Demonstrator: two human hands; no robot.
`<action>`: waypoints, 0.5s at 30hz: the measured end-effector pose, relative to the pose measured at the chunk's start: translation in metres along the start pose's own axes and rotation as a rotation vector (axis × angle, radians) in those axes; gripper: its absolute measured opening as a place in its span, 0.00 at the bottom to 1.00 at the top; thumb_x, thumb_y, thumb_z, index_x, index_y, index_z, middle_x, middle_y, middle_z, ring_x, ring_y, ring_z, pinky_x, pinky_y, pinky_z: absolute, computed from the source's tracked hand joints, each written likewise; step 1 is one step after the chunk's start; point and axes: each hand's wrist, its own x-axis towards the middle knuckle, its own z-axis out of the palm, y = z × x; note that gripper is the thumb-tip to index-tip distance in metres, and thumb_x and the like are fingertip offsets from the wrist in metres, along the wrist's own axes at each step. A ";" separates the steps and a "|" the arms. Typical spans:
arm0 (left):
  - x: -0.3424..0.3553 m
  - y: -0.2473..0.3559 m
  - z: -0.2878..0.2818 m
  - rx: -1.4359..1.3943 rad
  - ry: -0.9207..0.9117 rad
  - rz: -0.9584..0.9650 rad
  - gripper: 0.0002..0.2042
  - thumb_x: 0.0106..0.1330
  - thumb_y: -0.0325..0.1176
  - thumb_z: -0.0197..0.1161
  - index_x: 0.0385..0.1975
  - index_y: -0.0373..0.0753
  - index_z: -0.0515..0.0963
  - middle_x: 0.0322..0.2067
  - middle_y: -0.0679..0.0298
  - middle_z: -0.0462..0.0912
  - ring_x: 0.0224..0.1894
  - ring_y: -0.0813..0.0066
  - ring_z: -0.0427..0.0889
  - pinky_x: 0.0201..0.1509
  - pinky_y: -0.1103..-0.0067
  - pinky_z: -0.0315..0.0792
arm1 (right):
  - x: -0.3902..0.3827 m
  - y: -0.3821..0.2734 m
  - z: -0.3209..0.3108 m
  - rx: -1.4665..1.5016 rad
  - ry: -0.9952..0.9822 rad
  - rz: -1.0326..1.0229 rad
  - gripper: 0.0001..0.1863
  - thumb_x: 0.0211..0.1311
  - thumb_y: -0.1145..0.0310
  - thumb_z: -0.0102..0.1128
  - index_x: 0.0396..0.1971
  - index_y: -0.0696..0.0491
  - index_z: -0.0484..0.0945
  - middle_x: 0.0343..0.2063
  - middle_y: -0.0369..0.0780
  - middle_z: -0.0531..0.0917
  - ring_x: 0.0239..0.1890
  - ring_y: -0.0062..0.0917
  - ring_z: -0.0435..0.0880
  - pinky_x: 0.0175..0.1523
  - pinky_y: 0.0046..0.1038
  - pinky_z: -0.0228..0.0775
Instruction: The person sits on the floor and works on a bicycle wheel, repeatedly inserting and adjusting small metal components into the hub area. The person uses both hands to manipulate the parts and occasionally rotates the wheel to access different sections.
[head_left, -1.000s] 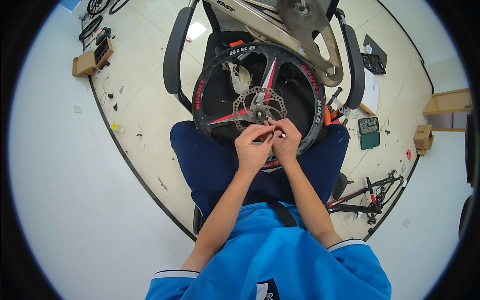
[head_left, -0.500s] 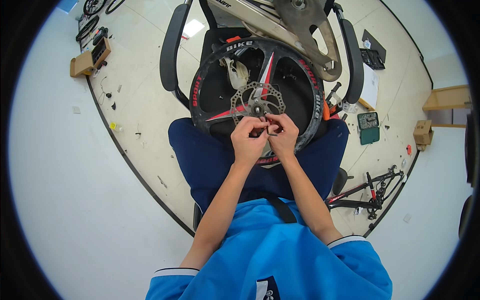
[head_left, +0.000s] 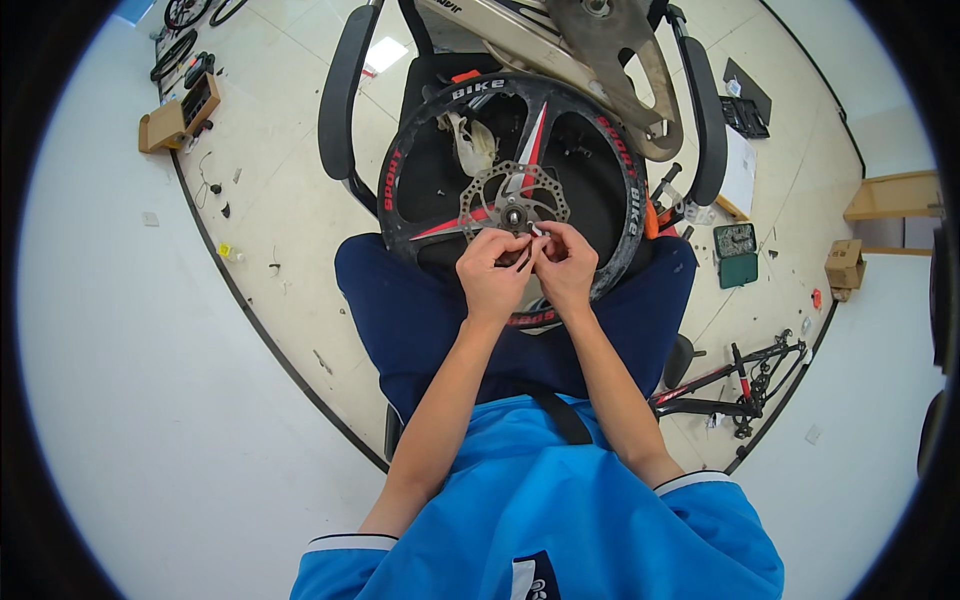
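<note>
Item: one black bicycle wheel point(head_left: 533, 150) with red-and-white spokes, lying broad side up over the seat of an armchair point(head_left: 340, 100), its near edge between the navy-trousered thighs point(head_left: 392, 320). Fitted at centre: a perforated metal disc rotor point(head_left: 559, 195) around the hub point(head_left: 514, 216). Orientation: round, so no long axis in its face; the axle serves instead, pointing up toward the wearer's head; one spoke runs to the far side, slightly right, another leftward. Beyond: a pale bicycle frame point(head_left: 510, 30), slanting past the wheel's far right edge. Left hand point(head_left: 488, 272): fingers curled, thumb toward the index, at the rotor's near edge. Right hand point(head_left: 566, 268): likewise curled, fingertips close to the left's — whether either pinches a small part cannot be told. Step in hand, by judgement: fine fingertip work on or for the rotor's fixings. Next move, likewise judged, calls for a steady wheel, a light grip and careful lining-up — small hardware could slip.
</note>
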 end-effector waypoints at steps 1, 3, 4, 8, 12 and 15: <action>0.001 -0.003 0.001 0.000 0.012 0.029 0.08 0.54 0.24 0.80 0.29 0.31 0.86 0.25 0.64 0.82 0.24 0.81 0.78 0.28 0.84 0.72 | 0.000 0.000 0.000 -0.011 -0.005 -0.004 0.11 0.56 0.80 0.70 0.40 0.58 0.86 0.24 0.38 0.81 0.23 0.19 0.77 0.30 0.22 0.70; 0.003 -0.005 0.001 -0.015 0.001 0.037 0.09 0.54 0.24 0.80 0.29 0.31 0.85 0.25 0.64 0.82 0.23 0.81 0.78 0.28 0.84 0.71 | 0.002 -0.001 0.000 -0.016 0.012 -0.091 0.10 0.57 0.79 0.70 0.40 0.58 0.86 0.24 0.38 0.80 0.22 0.20 0.77 0.29 0.22 0.70; 0.003 -0.005 0.001 -0.031 -0.021 0.017 0.09 0.54 0.24 0.80 0.30 0.32 0.85 0.26 0.64 0.82 0.24 0.81 0.78 0.28 0.84 0.72 | 0.002 -0.002 0.000 -0.018 0.022 -0.134 0.10 0.57 0.79 0.70 0.40 0.58 0.86 0.24 0.38 0.80 0.21 0.20 0.77 0.29 0.22 0.69; 0.008 -0.002 -0.005 -0.015 -0.129 -0.007 0.09 0.55 0.22 0.77 0.36 0.35 0.87 0.28 0.64 0.82 0.25 0.82 0.78 0.29 0.84 0.73 | 0.005 -0.009 -0.004 -0.041 0.000 -0.173 0.10 0.57 0.79 0.69 0.40 0.58 0.87 0.23 0.39 0.80 0.22 0.22 0.77 0.28 0.24 0.69; 0.010 -0.003 -0.008 -0.046 -0.225 0.051 0.12 0.57 0.21 0.74 0.41 0.37 0.88 0.30 0.63 0.83 0.27 0.81 0.80 0.30 0.83 0.74 | 0.006 -0.011 -0.005 -0.067 -0.051 -0.178 0.12 0.55 0.79 0.69 0.41 0.57 0.86 0.24 0.39 0.79 0.23 0.22 0.77 0.29 0.24 0.70; 0.010 -0.006 -0.008 0.005 -0.218 0.132 0.11 0.58 0.22 0.74 0.41 0.36 0.88 0.29 0.63 0.83 0.27 0.78 0.81 0.30 0.82 0.75 | 0.006 -0.010 -0.004 -0.029 -0.083 -0.126 0.14 0.54 0.80 0.69 0.42 0.57 0.86 0.24 0.39 0.80 0.23 0.22 0.78 0.29 0.24 0.70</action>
